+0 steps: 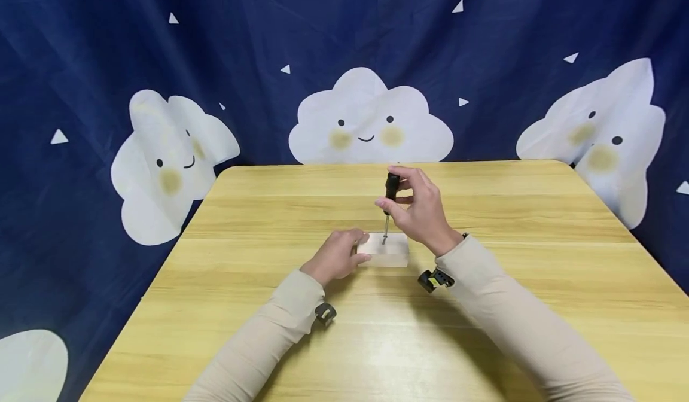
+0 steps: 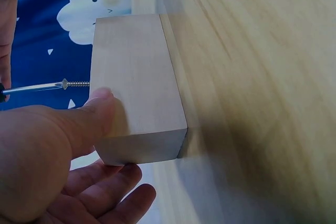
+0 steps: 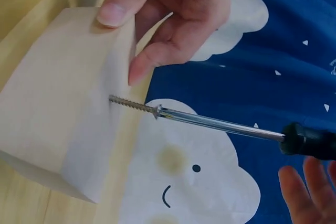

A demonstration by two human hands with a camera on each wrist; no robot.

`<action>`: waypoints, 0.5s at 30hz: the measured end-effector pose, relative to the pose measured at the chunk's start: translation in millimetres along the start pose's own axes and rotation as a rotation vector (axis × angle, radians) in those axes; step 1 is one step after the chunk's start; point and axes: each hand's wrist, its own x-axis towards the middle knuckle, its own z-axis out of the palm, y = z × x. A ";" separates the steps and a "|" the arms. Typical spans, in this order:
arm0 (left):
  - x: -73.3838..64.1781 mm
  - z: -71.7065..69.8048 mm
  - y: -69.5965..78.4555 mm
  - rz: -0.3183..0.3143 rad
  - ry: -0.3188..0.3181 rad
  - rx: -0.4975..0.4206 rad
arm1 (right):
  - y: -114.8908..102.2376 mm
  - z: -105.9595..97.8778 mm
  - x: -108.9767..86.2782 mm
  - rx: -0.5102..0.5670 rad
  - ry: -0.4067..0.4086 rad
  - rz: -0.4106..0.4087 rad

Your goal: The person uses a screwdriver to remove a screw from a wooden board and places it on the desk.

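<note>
A pale wooden block (image 1: 390,261) lies on the table, and my left hand (image 1: 335,255) grips its left end between thumb and fingers. From the block's top face a threaded screw (image 3: 132,104) stands up, its tip in the wood and much of its thread showing. My right hand (image 1: 422,210) holds a screwdriver (image 1: 392,185) by its black handle, above the block. The metal shaft (image 3: 220,123) points down, its tip meeting the screw head. In the left wrist view the left thumb (image 2: 102,103) presses against one side of the block.
The light wood-grain table (image 1: 258,306) extends around both hands. Behind it hangs a dark blue curtain (image 1: 242,37) with white smiling clouds and small triangles. A black wrist device (image 1: 325,314) sits at the left cuff, and another black device (image 1: 435,280) at the right cuff.
</note>
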 end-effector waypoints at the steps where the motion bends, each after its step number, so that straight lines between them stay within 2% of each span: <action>1: -0.2 0.0 -0.1 0.000 -0.002 0.001 | -0.2 0.3 -0.4 -0.017 0.013 -0.002; 7: -0.3 -1.0 -0.3 -0.004 -0.002 -0.002 | 0.0 2.0 0.5 -0.071 0.039 -0.019; 15: 0.7 -0.2 0.2 -0.027 -0.015 -0.007 | 1.9 -0.9 0.9 -0.023 -0.034 -0.018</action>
